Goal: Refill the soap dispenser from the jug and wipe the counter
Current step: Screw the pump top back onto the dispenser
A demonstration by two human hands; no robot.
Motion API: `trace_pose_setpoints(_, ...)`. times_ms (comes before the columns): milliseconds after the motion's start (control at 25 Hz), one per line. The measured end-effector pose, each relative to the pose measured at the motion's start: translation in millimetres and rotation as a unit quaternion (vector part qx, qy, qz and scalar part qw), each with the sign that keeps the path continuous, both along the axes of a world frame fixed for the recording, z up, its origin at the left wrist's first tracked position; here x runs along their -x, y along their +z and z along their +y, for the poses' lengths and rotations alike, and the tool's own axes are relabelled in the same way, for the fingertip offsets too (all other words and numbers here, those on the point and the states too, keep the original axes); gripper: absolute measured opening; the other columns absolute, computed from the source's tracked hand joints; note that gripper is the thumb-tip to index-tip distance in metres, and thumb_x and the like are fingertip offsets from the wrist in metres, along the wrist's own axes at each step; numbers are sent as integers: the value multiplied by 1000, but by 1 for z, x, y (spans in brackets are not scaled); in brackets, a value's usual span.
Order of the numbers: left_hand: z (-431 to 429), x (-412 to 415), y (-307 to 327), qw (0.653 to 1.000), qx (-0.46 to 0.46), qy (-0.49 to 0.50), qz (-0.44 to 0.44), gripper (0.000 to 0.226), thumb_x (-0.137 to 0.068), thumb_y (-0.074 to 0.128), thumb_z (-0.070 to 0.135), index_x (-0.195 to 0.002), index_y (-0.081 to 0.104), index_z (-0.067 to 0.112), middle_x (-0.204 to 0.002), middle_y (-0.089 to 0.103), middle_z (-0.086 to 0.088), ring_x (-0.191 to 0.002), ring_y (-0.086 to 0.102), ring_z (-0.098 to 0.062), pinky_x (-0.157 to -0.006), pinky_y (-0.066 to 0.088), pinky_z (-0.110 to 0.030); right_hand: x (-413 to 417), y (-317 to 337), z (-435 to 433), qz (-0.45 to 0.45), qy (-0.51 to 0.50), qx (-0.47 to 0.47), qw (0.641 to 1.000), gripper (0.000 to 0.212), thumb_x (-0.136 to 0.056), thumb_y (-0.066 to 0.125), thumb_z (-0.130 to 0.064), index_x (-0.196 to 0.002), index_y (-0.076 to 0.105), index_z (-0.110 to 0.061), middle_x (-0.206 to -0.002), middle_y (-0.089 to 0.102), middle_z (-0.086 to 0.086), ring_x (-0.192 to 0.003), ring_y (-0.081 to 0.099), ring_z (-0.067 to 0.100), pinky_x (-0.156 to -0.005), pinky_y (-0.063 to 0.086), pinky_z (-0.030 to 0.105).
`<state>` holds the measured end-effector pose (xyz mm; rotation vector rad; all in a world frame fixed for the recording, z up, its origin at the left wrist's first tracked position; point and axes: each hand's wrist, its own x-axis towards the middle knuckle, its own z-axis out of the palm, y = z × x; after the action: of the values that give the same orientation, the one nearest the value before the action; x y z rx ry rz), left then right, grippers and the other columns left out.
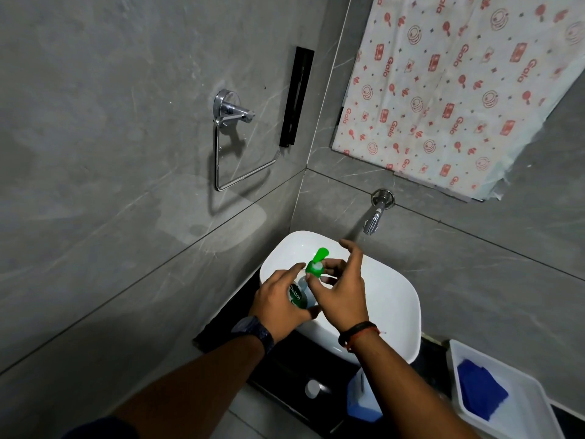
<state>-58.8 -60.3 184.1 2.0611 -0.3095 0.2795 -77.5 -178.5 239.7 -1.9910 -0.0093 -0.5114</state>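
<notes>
Grips the clear soap dispenser point(299, 294) round its body with the left hand point(278, 299), fingers curled about the label, holding it over the white basin point(395, 299) toward the bowl's nine o'clock side. Pinches the green pump head point(316, 263) with the right hand point(345, 299): thumb at the collar's six o'clock, curled fingers behind it at three, forefinger stretched out free toward twelve. Wears a dark watch on the left wrist, dark and red threads on the right.

On the black desk point(285, 359) at six o'clock of the basin, a small white cap point(312, 389). Just beside it at three o'clock, a blue-and-white jug point(361, 400), partly hidden behind the right forearm. Farther out at four o'clock, a white tray point(531, 407) holding a folded blue cloth point(479, 391).

On the wall at twelve o'clock of the basin, a chrome tap point(373, 220). At ten o'clock, a chrome towel ring point(234, 147). At one o'clock, a red-patterned sheet point(443, 90).
</notes>
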Motion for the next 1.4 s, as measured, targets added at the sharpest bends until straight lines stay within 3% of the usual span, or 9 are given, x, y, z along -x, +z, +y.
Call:
trace_pose_setpoints(280, -1, 1, -1, 1000, 7, 4, -7, 86, -50, 83, 37, -129, 50, 31, -117, 61, 1, -104, 60, -17, -86, 53, -35, 0, -1, 0, -1, 15, -12, 1000, 69, -72, 76, -9, -123, 34, -30, -90, 64, 0, -88, 63, 10, -82, 53, 28)
trace_pose_setpoints(400, -1, 2, -1, 1000, 12, 6, -16, 84, -49, 81, 41, -126, 51, 33, -114, 62, 3, -102, 61, -15, -84, 54, -33, 0, 0, 2, 6, -15, -10, 1000, 70, -68, 82, -20, -119, 34, -29, -87, 63, 1, -85, 62, 10, -78, 51, 25)
trace_pose_setpoints(520, -2, 2, 0, 1000, 16, 1, -6, 86, -50, 84, 34, -130, 51, 28, -119, 61, 0, -106, 59, -17, -88, 53, -36, 0, -1, 1, 6, 14, -46, 999, 69, -71, 76, -9, -122, 35, -28, -93, 65, 2, -91, 64, 12, -86, 53, 31)
trace_pose_setpoints(680, -4, 3, 0, 1000, 18, 4, -16, 84, -48, 78, 46, -126, 51, 32, -114, 62, 3, -102, 61, -15, -84, 54, -36, 1, 2, 3, 17, -21, -40, 999, 73, -66, 84, -20, -119, 33, -28, -91, 63, -5, -88, 63, 8, -80, 53, 28)
trace_pose_setpoints(800, -4, 3, 0, 1000, 23, 2, -10, 86, -48, 80, 40, -128, 52, 29, -116, 62, 0, -104, 60, -17, -86, 53, -37, 2, 1, 2, 13, 7, -72, 997, 68, -71, 77, -7, -120, 35, -26, -96, 63, -7, -91, 62, 1, -86, 53, 30)
trace_pose_setpoints(920, -4, 4, 0, 1000, 17, 2, -21, 83, -50, 83, 39, -126, 53, 29, -114, 62, 2, -103, 61, -15, -85, 54, -35, 1, 2, 2, 15, -24, -47, 998, 71, -67, 83, -17, -117, 34, -28, -90, 61, -5, -87, 63, 8, -79, 52, 26)
trace_pose_setpoints(1080, -3, 4, 0, 1000, 17, 1, -5, 86, -50, 83, 34, -129, 51, 29, -118, 61, 1, -105, 59, -17, -87, 53, -36, 2, -3, 0, 17, 23, -72, 997, 70, -72, 76, -4, -123, 35, -27, -102, 64, -2, -96, 63, 7, -89, 53, 31)
trace_pose_setpoints(1240, -2, 4, -2, 1000, 27, 6, -7, 86, -46, 73, 50, -127, 51, 32, -113, 63, 3, -100, 61, -14, -83, 55, -34, 2, -2, 2, 24, -5, -51, 998, 75, -68, 82, -13, -123, 34, -28, -96, 63, -1, -93, 63, 9, -85, 52, 28)
trace_pose_setpoints(1400, 0, 4, -1, 999, 37, -2, -5, 87, -48, 78, 40, -129, 51, 27, -113, 62, -1, -101, 61, -17, -84, 54, -35, 1, -7, -1, 53, 46, -90, 993, 75, -76, 73, 0, -132, 35, -30, -105, 68, -6, -102, 64, 7, -97, 50, 38)
